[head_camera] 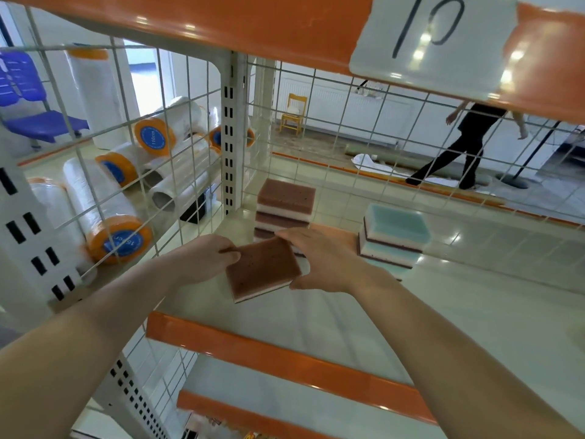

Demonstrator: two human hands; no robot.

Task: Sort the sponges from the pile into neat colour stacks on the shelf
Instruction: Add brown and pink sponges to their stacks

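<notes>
The shelf (443, 312) carries two stacks near its rear mesh (348, 128). The left stack (285, 207) stands in the rear left corner, beside the upright (231, 131). The right stack (395, 236) stands apart to its right. A single sponge (262, 269) lies in front of the left stack, between the left hand (205, 255) and the right hand (326, 261), both touching it. Rolls (104, 213) lie left of the side mesh, on the adjoining shelf. A sign (433, 42) hangs from the shelf above.

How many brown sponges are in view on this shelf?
3: one brown sponge held between the left hand and right hand, two in the brown stack behind; the hands may hide another at its base.
</notes>
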